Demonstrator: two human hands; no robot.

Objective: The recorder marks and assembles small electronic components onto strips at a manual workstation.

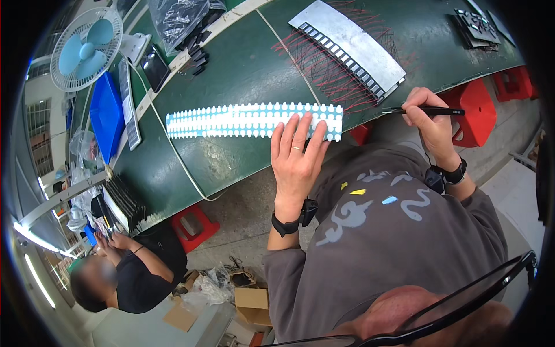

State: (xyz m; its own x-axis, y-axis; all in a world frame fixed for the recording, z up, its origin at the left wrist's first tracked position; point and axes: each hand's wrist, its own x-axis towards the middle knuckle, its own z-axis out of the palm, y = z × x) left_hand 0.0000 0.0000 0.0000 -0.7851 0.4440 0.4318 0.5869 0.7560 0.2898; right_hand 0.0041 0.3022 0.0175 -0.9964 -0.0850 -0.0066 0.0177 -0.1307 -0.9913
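Observation:
My left hand point(298, 147) lies on the right part of a long strip point(231, 122), fingers stretched out and apart over it. The strip is light blue with rows of white rounded tabs along its length, and it rests near the front edge of the green table. To the right, my right hand point(430, 121) is closed on slim black tweezers point(442, 110). Their thin tip points left, toward a grey metal plate point(352, 43). Along the near side of that plate runs a row of small black and white pieces, with thin red and black wires spreading out around them.
The green table point(231, 63) also bears a phone point(155, 67), a blue tray point(106, 115), a fan point(87, 51) and a plastic bag point(179, 23). Small dark parts point(477, 29) sit far right. Red stools point(471, 113) stand below. A co-worker point(133, 266) sits at the left.

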